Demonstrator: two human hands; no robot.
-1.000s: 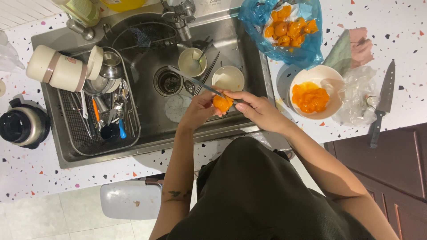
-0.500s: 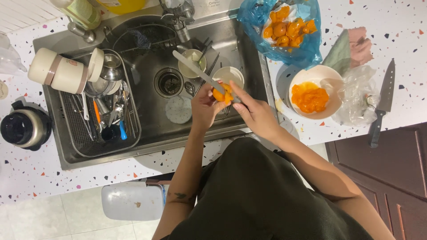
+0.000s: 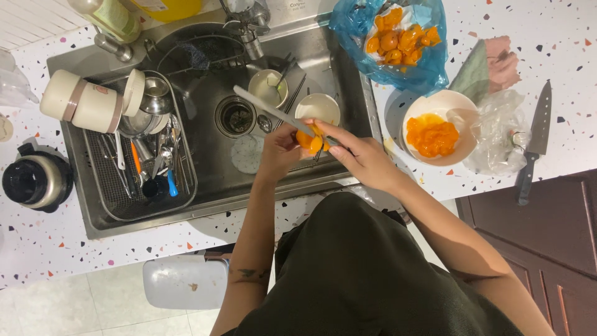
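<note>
left hand (image 3: 281,148) gripping orange fruit (image 3: 310,142) at frame centre, over the sink (image 3: 205,186) | right hand (image 3: 364,158) closed on knife (image 3: 273,111), blade slanting to upper left, seemingly touching the fruit | white bowl (image 3: 457,109) of orange pieces on tabletop (image 3: 572,37), right | blue bag (image 3: 423,78) of fruit, upper right

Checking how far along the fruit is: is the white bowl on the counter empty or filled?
Partly filled: orange fruit pieces sit inside the white bowl.
</note>
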